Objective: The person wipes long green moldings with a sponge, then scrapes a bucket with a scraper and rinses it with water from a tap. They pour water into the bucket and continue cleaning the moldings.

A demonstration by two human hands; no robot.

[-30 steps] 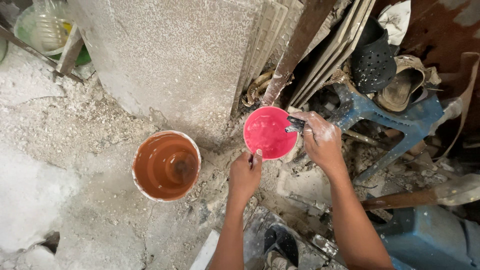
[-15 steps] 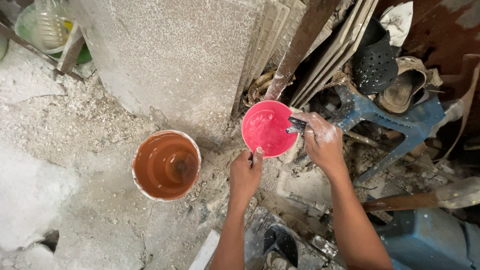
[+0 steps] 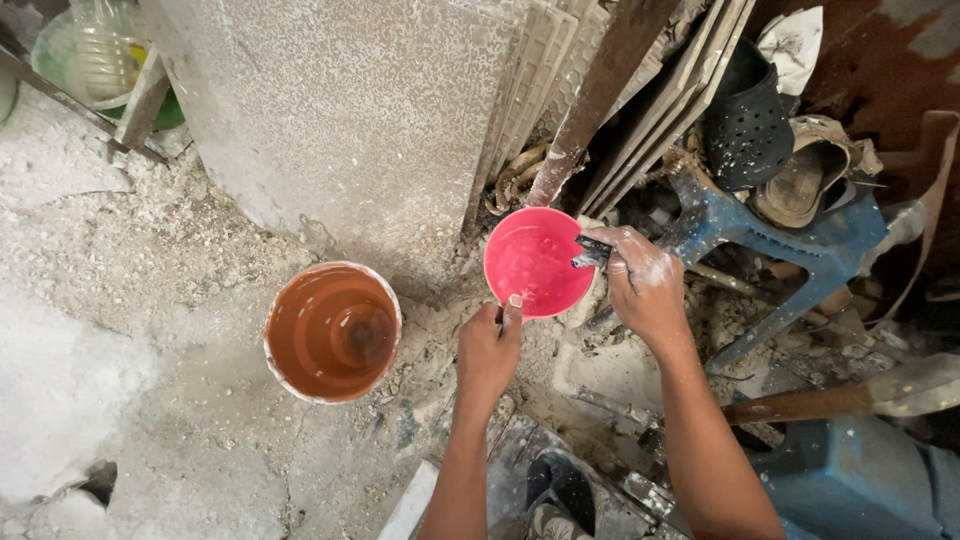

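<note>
Down at floor level, among dusty rubble, I am holding a pink bowl (image 3: 538,262) tilted toward me, between a grey speckled slab (image 3: 350,120) behind it and a blue plastic stool (image 3: 790,235) to its right. My left hand (image 3: 488,352) pinches the bowl's near rim, thumb hooked over the edge and the other fingers curled beneath. My right hand (image 3: 645,285), dusted white, has its fingers closed around a small dark tool (image 3: 590,253) whose tip rests just inside the right rim; I cannot tell exactly what kind of tool it is. As I judge it, the step in hand is scraping or working the inside of the bowl, which looks nearly bare, showing only a pale smear on its pink wall. An orange bucket (image 3: 333,332) with a white-crusted rim stands on the ground well to the left, apart from both hands, with a dark wet patch at its bottom. For the next move I would want the left-hand pinch kept firm so the bowl does not twist, and the tool drawn along the wall in a steady sweep. Black sandals (image 3: 748,120) lie on the stool, clear of the work.
</note>
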